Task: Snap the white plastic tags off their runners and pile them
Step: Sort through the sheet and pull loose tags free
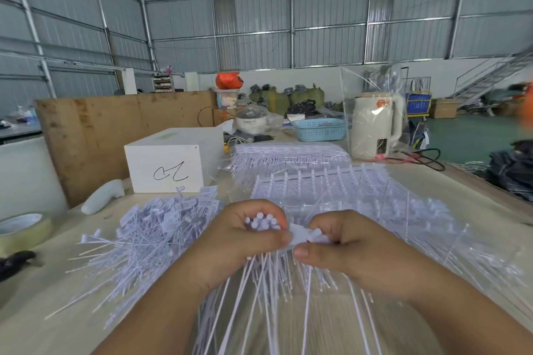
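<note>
Head view | left hand [245,235] fist curled round bundle of tags [261,223], stems hanging down | right hand [343,242] pinches a runner strip [310,235] beside it | loose tag pile [150,236] on worktop [31,311] at left | white box [167,164] bears black scribble, unreadable

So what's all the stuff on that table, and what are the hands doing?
loose white plastic tags: one big pile, white, table left of the hands
white plastic tag sheets on runners: several, white, spread behind the hands
white cardboard box: one, scribble on front, behind the pile
clear tape roll: one, yellowish, left edge
blue plastic basket: one, far back
cream electric kettle: one, right back
left hand: grips a bundle of tags
right hand: pinches a tag
</note>
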`<state>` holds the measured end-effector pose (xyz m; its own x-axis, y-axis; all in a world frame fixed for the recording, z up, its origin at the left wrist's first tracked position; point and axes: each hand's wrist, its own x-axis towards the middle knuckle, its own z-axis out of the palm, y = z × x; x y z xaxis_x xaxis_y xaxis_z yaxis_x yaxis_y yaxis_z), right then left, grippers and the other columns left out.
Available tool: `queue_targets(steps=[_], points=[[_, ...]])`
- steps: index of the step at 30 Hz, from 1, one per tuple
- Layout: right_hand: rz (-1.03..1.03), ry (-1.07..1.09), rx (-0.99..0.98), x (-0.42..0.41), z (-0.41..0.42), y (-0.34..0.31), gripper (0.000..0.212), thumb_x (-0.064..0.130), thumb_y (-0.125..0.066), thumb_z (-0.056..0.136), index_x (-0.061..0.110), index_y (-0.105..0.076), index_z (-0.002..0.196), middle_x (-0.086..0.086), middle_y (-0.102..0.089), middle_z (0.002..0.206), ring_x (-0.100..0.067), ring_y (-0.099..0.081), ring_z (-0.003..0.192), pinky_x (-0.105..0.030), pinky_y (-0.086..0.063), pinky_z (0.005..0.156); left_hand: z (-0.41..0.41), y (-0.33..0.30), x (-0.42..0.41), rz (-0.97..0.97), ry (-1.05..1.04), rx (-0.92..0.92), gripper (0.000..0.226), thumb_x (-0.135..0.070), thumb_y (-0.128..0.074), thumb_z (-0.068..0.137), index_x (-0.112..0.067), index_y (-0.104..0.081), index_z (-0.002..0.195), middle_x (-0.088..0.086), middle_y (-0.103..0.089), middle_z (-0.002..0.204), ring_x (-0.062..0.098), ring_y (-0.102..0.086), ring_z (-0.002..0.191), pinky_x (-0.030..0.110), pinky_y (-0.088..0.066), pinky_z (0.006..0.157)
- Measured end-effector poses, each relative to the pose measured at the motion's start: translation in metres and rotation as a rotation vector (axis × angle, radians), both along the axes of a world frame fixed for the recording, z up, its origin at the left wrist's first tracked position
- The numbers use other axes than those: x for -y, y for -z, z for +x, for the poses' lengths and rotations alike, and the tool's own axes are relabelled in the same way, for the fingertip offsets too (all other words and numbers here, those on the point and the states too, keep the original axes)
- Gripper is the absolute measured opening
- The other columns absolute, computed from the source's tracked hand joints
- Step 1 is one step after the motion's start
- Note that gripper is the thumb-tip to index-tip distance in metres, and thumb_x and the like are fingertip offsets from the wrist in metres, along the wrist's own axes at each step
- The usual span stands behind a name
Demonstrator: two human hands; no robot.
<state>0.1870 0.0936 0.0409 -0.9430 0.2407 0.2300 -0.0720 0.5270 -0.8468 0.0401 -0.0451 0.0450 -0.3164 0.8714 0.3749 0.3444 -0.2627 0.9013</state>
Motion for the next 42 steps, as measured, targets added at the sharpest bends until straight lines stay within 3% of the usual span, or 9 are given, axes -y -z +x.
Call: queue_targets(steps=[5,10,13,17,24,28,31,37,42], points=[[0.088,0.037,0.007,0.002,-0.003,0.004,0.037,0.05,-0.068,0.076,0.024,-0.048,0.059,0.012,-0.035,0.054,-0.008,-0.035,0.05,-0.026,-0.027,0.051,0.003,0.0,-0.002,0.016,-0.014,-0.026,0.016,-0.012,-0.08,0.067,-0.023,-0.069,0.062,-0.009,-0.059,0.06,0.001,-0.053,0.057,0.012,-0.042,0.056],[-0.019,0.016,0.007,0.004,-0.001,0.0,0.022,0.036,-0.06,0.084,0.014,-0.064,0.079,0.007,-0.054,0.061,-0.017,-0.049,0.063,-0.037,-0.039,0.065,0.003,-0.002,-0.003,0.105,-0.167,0.021,0.016,-0.009,-0.08,0.065,-0.021,-0.07,0.062,-0.005,-0.059,0.061,0.008,-0.052,0.058,0.015,-0.042,0.056],[0.048,0.128,-0.054,0.006,-0.003,0.002,0.025,0.023,-0.059,0.096,0.024,-0.062,0.07,0.008,-0.05,0.058,-0.014,-0.046,0.058,-0.034,-0.038,0.06,0.008,-0.002,-0.006,0.154,-0.269,0.006,0.028,0.005,-0.079,0.071,-0.02,-0.069,0.062,-0.008,-0.059,0.06,0.004,-0.052,0.055,0.012,-0.041,0.055],[0.084,0.23,-0.182,0.014,-0.008,0.004,0.03,0.021,-0.055,0.097,0.028,-0.059,0.068,0.007,-0.044,0.055,-0.01,-0.04,0.051,-0.026,-0.035,0.053,0.015,-0.004,-0.01,0.244,-0.381,0.019,0.03,0.006,-0.075,0.075,-0.02,-0.069,0.063,-0.012,-0.059,0.058,0.001,-0.051,0.052,0.01,-0.04,0.052],[-0.103,0.422,-0.49,0.017,-0.012,-0.005,0.032,0.018,-0.053,0.096,0.015,-0.052,0.064,0.008,-0.042,0.053,-0.007,-0.038,0.046,-0.017,-0.034,0.046,0.006,-0.006,-0.005,0.387,-0.571,0.193,0.019,-0.009,-0.077,0.076,-0.024,-0.069,0.066,-0.01,-0.06,0.061,0.005,-0.05,0.051,0.014,-0.043,0.051],[-0.044,0.204,-0.286,0.016,-0.003,-0.004,0.015,0.019,-0.057,0.096,0.027,-0.063,0.085,0.004,-0.056,0.057,-0.012,-0.05,0.054,-0.028,-0.043,0.057,0.003,-0.008,-0.003,0.328,-0.499,0.16,0.024,-0.006,-0.077,0.075,-0.027,-0.07,0.066,-0.012,-0.063,0.064,0.002,-0.054,0.055,0.011,-0.042,0.052],[-0.03,0.087,-0.176,0.017,-0.005,0.0,0.029,0.019,-0.06,0.095,0.04,-0.052,0.113,0.005,-0.061,0.059,-0.009,-0.051,0.054,-0.026,-0.042,0.058,0.015,-0.006,-0.005,0.296,-0.366,0.034,0.023,0.001,-0.077,0.074,-0.021,-0.071,0.069,-0.011,-0.064,0.063,0.0,-0.056,0.055,0.01,-0.043,0.053],[-0.082,0.059,-0.204,0.011,0.001,-0.005,0.053,0.028,-0.069,0.08,0.044,-0.044,0.124,0.007,-0.058,0.057,-0.008,-0.054,0.056,-0.017,-0.039,0.051,0.015,-0.006,-0.002,0.221,-0.211,-0.026,0.014,-0.015,-0.084,0.069,-0.018,-0.072,0.074,-0.01,-0.066,0.068,0.002,-0.06,0.062,0.013,-0.047,0.06],[-0.143,0.041,-0.139,0.011,0.002,-0.007,0.062,0.03,-0.073,0.074,0.042,-0.045,0.127,0.004,-0.06,0.061,-0.01,-0.056,0.056,-0.02,-0.042,0.05,0.007,-0.004,0.001,0.114,-0.03,-0.012,0.01,-0.014,-0.073,0.073,-0.022,-0.075,0.077,-0.008,-0.067,0.072,0.003,-0.06,0.067,0.013,-0.045,0.062]])
